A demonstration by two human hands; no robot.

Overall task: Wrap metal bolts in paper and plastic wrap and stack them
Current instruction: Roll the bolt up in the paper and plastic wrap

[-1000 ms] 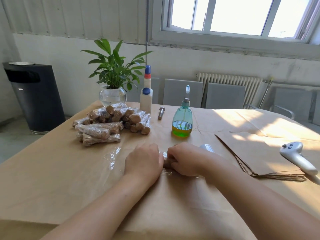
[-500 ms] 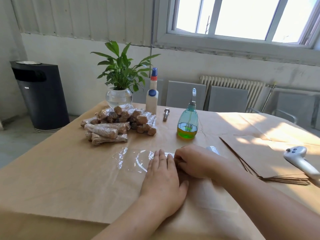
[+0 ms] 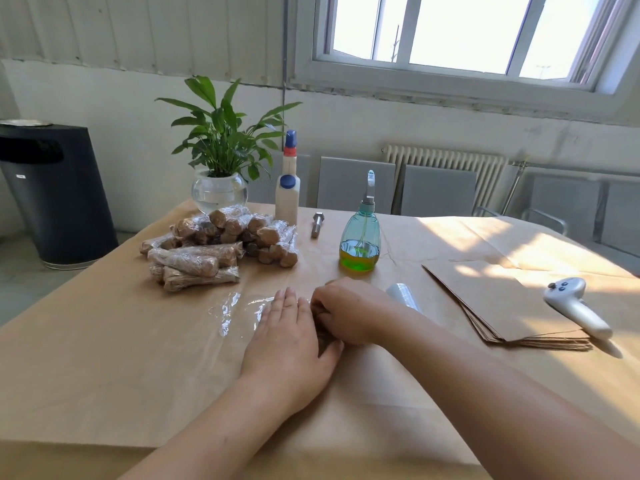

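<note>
Paper-covered table [image 3: 104, 358] underneath. Heap of wrapped bolts [image 3: 221, 244] stacked far left, well apart. Plastic wrap [image 3: 239, 308] spread flat. Left hand [image 3: 285, 344] flat, fingers straight, pinning the film, likely for tension. Right hand [image 3: 346, 315] curled, apparently rolling a hidden bundle. One bare bolt [image 3: 317, 224] waiting.

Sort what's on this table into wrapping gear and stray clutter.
For the job:
- bare metal bolt
- pile of wrapped bolts
- clear plastic wrap sheet under the flat left hand
- plastic wrap roll
- stack of brown paper sheets

Just lying about:
- green potted plant in glass bowl
- white glue bottle
- teal spray bottle
- white controller
</note>
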